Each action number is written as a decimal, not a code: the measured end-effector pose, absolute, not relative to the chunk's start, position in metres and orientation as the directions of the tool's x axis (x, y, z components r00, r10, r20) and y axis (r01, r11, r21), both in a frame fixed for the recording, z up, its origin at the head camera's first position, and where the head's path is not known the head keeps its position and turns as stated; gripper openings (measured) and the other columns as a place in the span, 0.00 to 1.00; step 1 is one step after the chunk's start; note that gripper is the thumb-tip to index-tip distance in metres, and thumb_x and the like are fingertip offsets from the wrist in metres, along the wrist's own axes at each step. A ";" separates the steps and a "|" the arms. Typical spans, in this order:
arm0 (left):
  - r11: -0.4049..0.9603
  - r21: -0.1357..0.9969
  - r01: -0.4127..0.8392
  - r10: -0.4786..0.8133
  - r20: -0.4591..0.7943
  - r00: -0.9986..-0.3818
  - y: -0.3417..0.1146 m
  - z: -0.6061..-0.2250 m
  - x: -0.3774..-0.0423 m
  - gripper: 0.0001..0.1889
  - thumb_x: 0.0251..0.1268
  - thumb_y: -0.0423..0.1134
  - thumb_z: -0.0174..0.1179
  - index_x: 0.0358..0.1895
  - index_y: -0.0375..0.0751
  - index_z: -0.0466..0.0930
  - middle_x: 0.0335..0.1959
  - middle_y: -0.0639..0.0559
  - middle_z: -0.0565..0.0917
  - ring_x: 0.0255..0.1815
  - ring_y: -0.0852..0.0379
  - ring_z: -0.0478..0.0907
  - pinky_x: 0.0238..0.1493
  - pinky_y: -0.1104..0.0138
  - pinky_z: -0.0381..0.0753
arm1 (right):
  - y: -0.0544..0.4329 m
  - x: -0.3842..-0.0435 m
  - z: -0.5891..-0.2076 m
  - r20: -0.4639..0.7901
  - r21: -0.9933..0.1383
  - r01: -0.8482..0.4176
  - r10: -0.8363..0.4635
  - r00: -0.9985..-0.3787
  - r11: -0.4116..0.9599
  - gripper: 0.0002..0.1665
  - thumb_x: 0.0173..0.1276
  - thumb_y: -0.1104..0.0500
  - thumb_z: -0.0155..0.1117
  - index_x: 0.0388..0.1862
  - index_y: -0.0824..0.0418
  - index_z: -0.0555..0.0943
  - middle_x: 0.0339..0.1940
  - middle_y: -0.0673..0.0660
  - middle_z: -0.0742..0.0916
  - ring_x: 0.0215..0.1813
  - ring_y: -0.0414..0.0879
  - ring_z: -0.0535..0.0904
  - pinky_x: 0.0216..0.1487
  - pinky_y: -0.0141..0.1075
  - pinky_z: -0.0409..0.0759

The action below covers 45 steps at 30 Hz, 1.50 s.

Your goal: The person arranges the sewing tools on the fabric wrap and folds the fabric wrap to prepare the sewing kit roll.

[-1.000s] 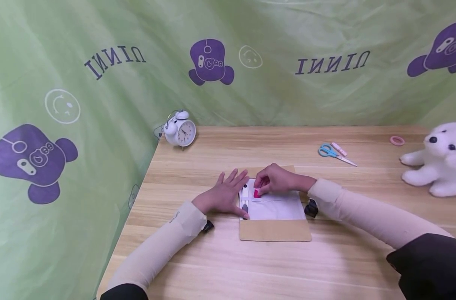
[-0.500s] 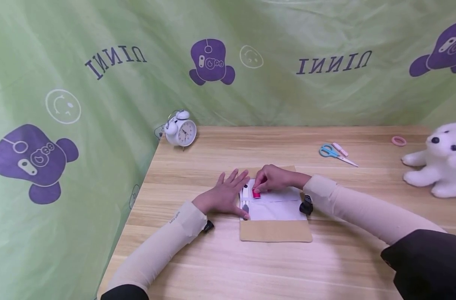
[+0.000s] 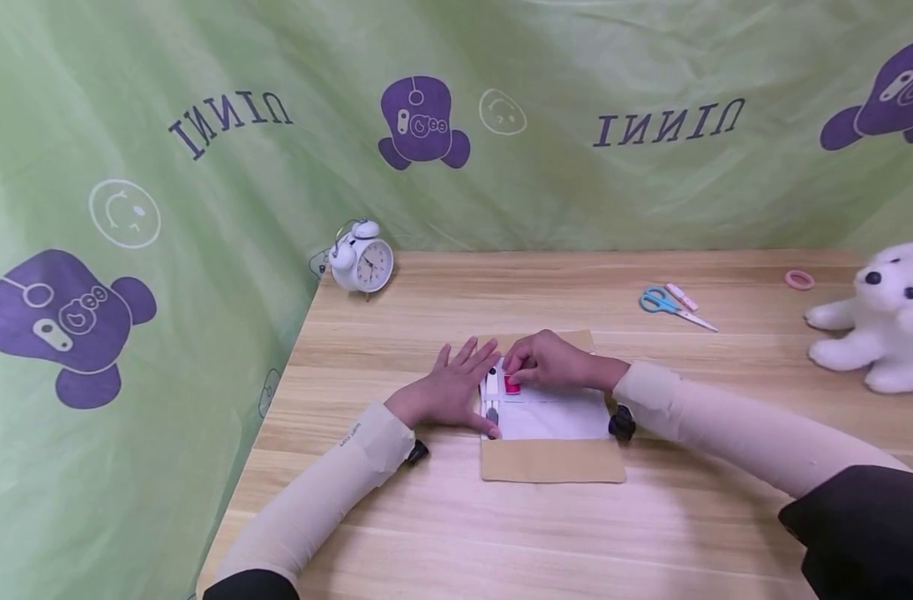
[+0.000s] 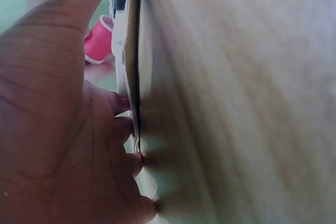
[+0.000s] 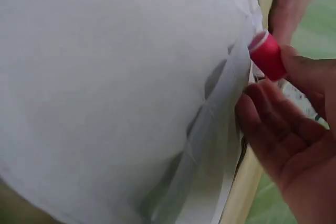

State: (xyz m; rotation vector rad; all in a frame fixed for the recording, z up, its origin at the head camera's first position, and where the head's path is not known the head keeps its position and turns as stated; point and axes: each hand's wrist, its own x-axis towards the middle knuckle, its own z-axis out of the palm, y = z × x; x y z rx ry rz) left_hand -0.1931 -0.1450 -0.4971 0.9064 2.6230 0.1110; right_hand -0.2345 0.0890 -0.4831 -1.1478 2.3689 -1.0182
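Observation:
A tan case with a white lining (image 3: 554,421) lies unfolded on the table. My left hand (image 3: 444,396) rests on its left edge with the fingers spread; in the left wrist view the fingertips touch the edge and the tabletop. Beside that hand, a slim white tool with dark ends (image 3: 492,393) sits in the lining. My right hand (image 3: 549,360) holds a red thread spool (image 3: 512,385) over the upper left of the lining. In the right wrist view, the thumb presses against the spool (image 5: 269,56), which is tilted at the mouth of a row of loose white pockets (image 5: 202,119).
Blue-handled scissors (image 3: 662,302) and a small pink tube (image 3: 680,297) lie behind on the right. A pink ring (image 3: 799,280) and a white plush dog (image 3: 887,321) are farther right. A white alarm clock (image 3: 362,260) stands at the back left, near the green curtain (image 3: 291,192).
My right hand has shifted slightly with the red spool, which now sits a little farther left and more upright. The left hand has stayed on the case edge.

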 end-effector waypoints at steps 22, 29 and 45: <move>0.790 0.224 0.570 0.613 -0.302 -0.730 -0.146 -0.497 -0.194 0.67 0.47 0.81 0.59 0.83 0.49 0.35 0.85 0.56 0.30 0.85 0.45 0.27 0.79 0.36 0.35 | 0.091 -0.223 -0.480 0.098 -0.643 -0.675 -0.836 -0.539 0.360 0.02 0.61 0.61 0.75 0.29 0.57 0.90 0.34 0.48 0.91 0.40 0.38 0.86 0.46 0.31 0.85; 0.793 0.234 0.563 0.609 -0.308 -0.731 -0.146 -0.498 -0.195 0.67 0.46 0.81 0.60 0.83 0.50 0.35 0.85 0.57 0.30 0.85 0.46 0.27 0.79 0.36 0.34 | 0.093 -0.235 -0.482 -0.093 -0.747 -0.455 -0.753 -0.651 0.485 0.03 0.59 0.57 0.77 0.28 0.53 0.90 0.27 0.44 0.91 0.31 0.35 0.81 0.36 0.26 0.79; 0.794 0.225 0.565 0.607 -0.320 -0.727 -0.146 -0.497 -0.196 0.67 0.46 0.82 0.58 0.83 0.50 0.35 0.85 0.56 0.30 0.85 0.46 0.26 0.79 0.36 0.34 | 0.091 -0.240 -0.486 -0.190 -0.805 -0.289 -0.686 -0.703 0.519 0.03 0.64 0.62 0.72 0.31 0.57 0.91 0.31 0.51 0.91 0.33 0.39 0.78 0.37 0.29 0.76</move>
